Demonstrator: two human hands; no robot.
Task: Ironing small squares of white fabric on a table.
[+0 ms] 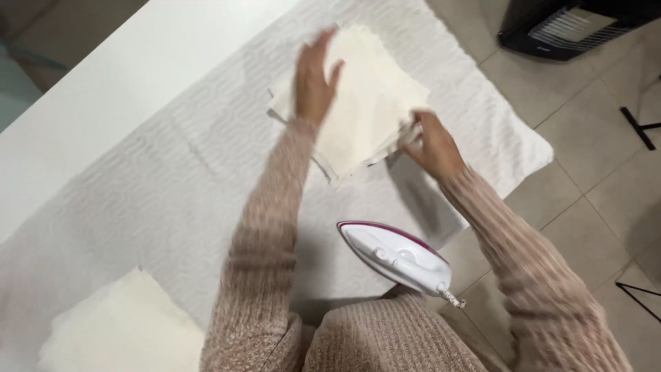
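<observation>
My left hand (313, 83) lies flat and spread on the folded cream cloth (365, 103), which sits on the white towel (172, 172) covering the worktop (103, 83). My right hand (434, 146) pinches the cloth's near corner. I judge the folding nearly done. Another folded stack (124, 327) waits near me. The iron (396, 255) rests at the worktop's edge, close to my right elbow; open towel lies to my left.
</observation>
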